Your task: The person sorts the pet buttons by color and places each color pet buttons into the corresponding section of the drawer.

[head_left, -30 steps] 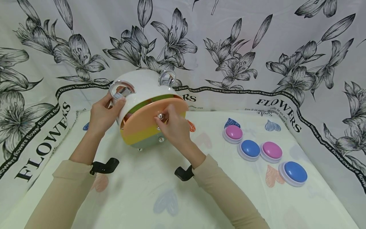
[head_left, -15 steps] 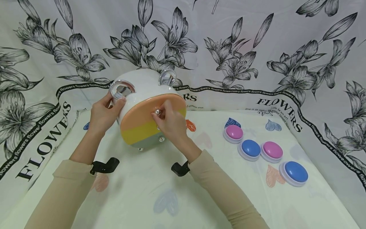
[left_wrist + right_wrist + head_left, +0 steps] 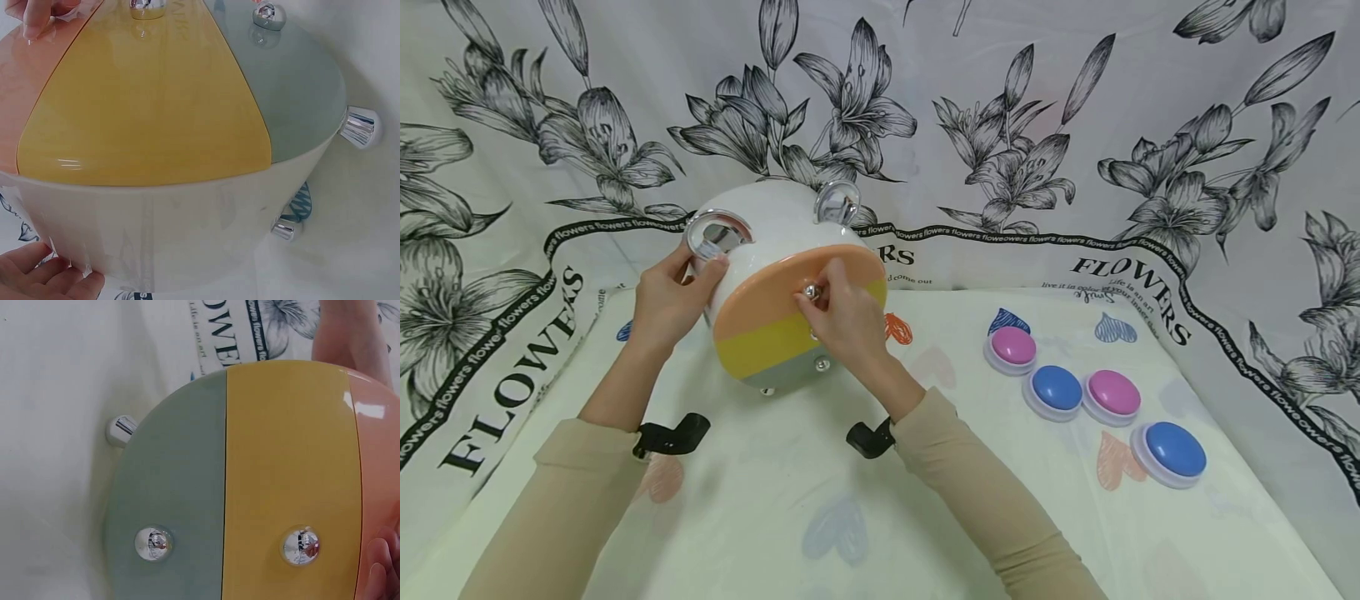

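A white rounded drawer box [image 3: 767,208] stands left of centre, its front split into an orange drawer [image 3: 767,287], a yellow drawer [image 3: 760,346] and a grey-green drawer [image 3: 786,372]. All three lie flush with the front. My right hand [image 3: 852,321] pinches the silver knob [image 3: 811,292] of the orange one. My left hand [image 3: 673,300] grips the box's left side beside a chrome ring [image 3: 718,237], thumb in front; its fingers [image 3: 53,275] show against the white shell in the left wrist view. Silver knobs [image 3: 154,544] stick out of the lower drawers.
To the right lie pink push buttons [image 3: 1013,346] and blue push buttons [image 3: 1176,450] on white bases. A flower-printed cloth [image 3: 1000,167] hangs close behind the box. Short chrome feet [image 3: 361,127] carry the box on the heart-printed tablecloth [image 3: 760,500].
The orange drawer stood pulled out with a gap above it a second ago; my right hand has pushed it in flush. My left hand has kept its place on the box.
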